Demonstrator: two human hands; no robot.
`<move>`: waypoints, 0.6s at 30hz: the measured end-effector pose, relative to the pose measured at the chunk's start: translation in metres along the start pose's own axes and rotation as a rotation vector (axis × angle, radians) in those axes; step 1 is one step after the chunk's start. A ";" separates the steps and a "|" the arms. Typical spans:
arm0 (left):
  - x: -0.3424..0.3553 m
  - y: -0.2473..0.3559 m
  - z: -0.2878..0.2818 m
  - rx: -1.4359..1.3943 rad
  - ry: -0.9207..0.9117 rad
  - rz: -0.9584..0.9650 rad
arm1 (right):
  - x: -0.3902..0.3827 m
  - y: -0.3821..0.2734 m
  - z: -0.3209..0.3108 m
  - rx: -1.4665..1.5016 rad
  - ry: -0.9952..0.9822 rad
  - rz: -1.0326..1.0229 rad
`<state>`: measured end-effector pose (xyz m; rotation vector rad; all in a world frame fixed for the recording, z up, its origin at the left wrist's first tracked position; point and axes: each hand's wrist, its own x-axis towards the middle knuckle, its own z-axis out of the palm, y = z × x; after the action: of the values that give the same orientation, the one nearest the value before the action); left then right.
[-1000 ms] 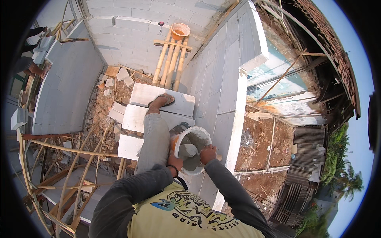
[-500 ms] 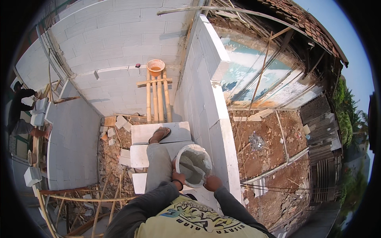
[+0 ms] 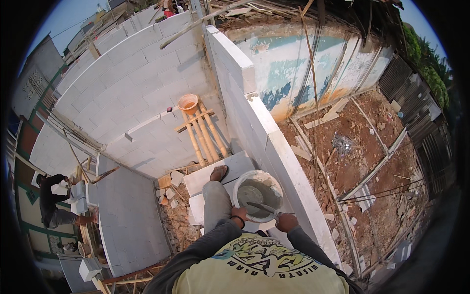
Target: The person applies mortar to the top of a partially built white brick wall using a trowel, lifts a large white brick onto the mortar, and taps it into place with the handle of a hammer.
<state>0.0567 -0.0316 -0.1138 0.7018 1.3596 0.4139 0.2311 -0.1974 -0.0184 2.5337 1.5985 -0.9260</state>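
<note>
A round grey bucket (image 3: 239,188), crusted with mortar, stands in front of my body beside the block wall. Wet grey mortar (image 3: 250,192) coats its inside and bottom. My left hand (image 3: 240,215) has its fingers closed on the bucket's near left rim. At the near right rim, my right hand (image 3: 286,222) is closed around the handle of a trowel (image 3: 259,207). The trowel's blade reaches left across the bucket's mouth. My sandalled foot (image 3: 219,172) rests on white blocks (image 3: 197,180) just beyond.
A white block wall (image 3: 289,169) runs close along my right. Ahead, bamboo poles (image 3: 203,134) lead up to an orange basin (image 3: 188,103). Rubble (image 3: 178,215) lies below on the left. A person in dark clothes (image 3: 54,198) works at the far left.
The view has swung, so the scene sits differently in it. The trowel blade has turned across the bucket's mouth, and my right hand's grip on its handle now shows plainly.
</note>
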 end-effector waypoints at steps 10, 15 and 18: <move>0.034 -0.011 -0.042 -0.028 -0.026 -0.107 | -0.004 -0.030 0.001 0.106 0.092 0.013; 0.012 -0.018 -0.017 0.007 0.043 -0.051 | -0.018 -0.020 0.014 0.148 0.109 0.059; 0.010 -0.012 -0.017 -0.012 0.055 0.051 | -0.013 -0.029 0.016 0.144 0.134 0.080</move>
<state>0.0409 -0.0300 -0.1301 0.7208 1.3924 0.4844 0.1954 -0.1993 -0.0165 2.7897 1.4999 -0.9127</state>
